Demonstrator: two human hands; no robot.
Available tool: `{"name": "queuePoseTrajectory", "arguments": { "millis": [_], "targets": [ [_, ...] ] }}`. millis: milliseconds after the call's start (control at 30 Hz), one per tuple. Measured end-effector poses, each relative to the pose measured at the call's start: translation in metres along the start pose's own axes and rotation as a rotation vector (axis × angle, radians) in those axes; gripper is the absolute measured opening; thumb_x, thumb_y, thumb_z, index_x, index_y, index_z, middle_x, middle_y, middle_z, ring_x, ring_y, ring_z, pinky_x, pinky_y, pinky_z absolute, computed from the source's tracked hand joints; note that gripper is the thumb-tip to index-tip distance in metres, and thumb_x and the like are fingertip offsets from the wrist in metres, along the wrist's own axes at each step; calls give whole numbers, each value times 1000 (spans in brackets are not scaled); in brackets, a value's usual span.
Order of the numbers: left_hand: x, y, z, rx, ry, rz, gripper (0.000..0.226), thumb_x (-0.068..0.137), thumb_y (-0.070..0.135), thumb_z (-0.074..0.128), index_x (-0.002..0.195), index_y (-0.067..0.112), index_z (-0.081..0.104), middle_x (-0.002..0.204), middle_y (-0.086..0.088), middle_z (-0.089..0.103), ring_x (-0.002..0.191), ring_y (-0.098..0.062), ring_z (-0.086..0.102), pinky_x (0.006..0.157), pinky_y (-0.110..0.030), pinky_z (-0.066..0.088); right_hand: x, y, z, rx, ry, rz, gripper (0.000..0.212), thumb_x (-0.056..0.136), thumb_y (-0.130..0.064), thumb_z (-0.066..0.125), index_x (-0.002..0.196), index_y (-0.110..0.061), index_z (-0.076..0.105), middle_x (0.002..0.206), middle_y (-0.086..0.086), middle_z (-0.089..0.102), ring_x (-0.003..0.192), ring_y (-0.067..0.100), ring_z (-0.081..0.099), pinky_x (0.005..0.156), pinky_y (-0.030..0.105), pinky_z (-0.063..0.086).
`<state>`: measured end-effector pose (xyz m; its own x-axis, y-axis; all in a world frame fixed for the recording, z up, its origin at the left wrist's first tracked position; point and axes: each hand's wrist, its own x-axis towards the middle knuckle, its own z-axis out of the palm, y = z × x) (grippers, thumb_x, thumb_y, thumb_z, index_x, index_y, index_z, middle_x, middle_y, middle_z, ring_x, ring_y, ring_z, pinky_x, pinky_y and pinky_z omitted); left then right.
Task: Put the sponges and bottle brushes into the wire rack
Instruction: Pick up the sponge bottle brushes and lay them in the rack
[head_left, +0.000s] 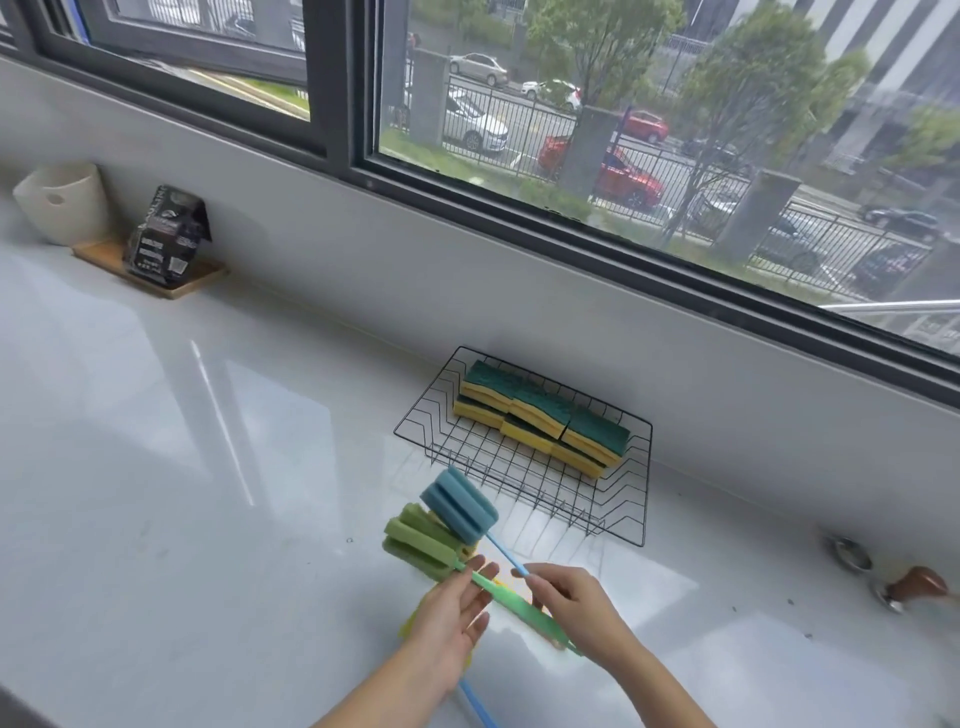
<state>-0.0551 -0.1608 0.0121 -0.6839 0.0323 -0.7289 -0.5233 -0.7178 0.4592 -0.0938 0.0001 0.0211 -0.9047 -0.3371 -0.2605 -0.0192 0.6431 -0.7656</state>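
The green-topped yellow sponges (540, 418) already sit stacked in the black wire rack (519, 493), beyond both hands; left hand (452, 618) steadies the green foam-headed bottle brush (421, 543), right hand (569, 603) pinches the blue foam-headed brush (460, 504); 2 brushes not yet racked

- The sponges (540, 418) fill the far side of the wire rack (642, 499); its near half lies bare.
- The white counter (182, 467) left of it is open.
- The wall rises just behind.
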Motion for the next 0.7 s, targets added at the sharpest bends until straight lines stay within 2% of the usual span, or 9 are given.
{"name": "queuePoseTrajectory", "arguments": {
  "millis": [133, 333, 400, 467, 533, 633, 700],
  "targets": [
    [13, 18, 20, -29, -72, 1, 20, 99, 17, 43, 98, 19, 63, 98, 0, 71, 92, -17, 62, 71, -27, 47, 18, -6, -13, -49, -1, -10, 29, 95, -21, 46, 95, -44, 65, 64, -6, 49, 60, 8, 42, 59, 26, 36],
    [49, 50, 55, -127, -173, -35, 19, 100, 17, 41, 113, 16, 55, 105, -7, 68, 101, -22, 62, 89, -36, 45, 57, -13, -39, -212, 79, -18, 22, 92, -23, 49, 101, -40, 58, 77, 1, 63, 60, 3, 46, 56, 24, 34],
    [63, 58, 67, -159, -201, -51, 18, 100, 17, 42, 111, 14, 55, 105, -8, 69, 95, -20, 64, 84, -36, 48, 72, -12, -46, -168, 129, -1, 29, 92, -19, 50, 101, -46, 58, 71, -5, 62, 59, 1, 47, 56, 22, 34],
    [78, 66, 78, -158, -204, -61, 16, 99, 18, 45, 107, 13, 57, 105, -9, 69, 94, -20, 66, 79, -35, 51, 91, -9, -52, -156, 166, 9, 32, 92, -16, 52, 102, -46, 57, 74, -14, 64, 63, -1, 52, 58, 20, 37],
    [94, 73, 87, -130, -198, -78, 17, 98, 19, 45, 103, 10, 58, 111, -9, 67, 102, -22, 63, 90, -38, 49, 112, -7, -56, -195, 165, 26, 31, 92, -14, 52, 107, -41, 57, 85, -20, 64, 70, -5, 53, 60, 13, 37],
    [113, 84, 92, -54, -209, -100, 16, 96, 20, 47, 100, 10, 59, 120, -6, 60, 125, -24, 50, 109, -41, 35, 142, -2, -60, -231, 146, 80, 28, 93, -15, 51, 112, -35, 56, 97, -22, 61, 75, -2, 57, 61, 12, 43],
    [123, 90, 90, -42, -219, -108, 26, 95, 23, 47, 117, 10, 56, 138, -8, 50, 136, -24, 38, 114, -43, 25, 159, 6, -61, -242, 136, 127, 29, 93, -15, 51, 116, -32, 55, 106, -19, 62, 86, 2, 59, 74, 20, 50]
  ]
}}
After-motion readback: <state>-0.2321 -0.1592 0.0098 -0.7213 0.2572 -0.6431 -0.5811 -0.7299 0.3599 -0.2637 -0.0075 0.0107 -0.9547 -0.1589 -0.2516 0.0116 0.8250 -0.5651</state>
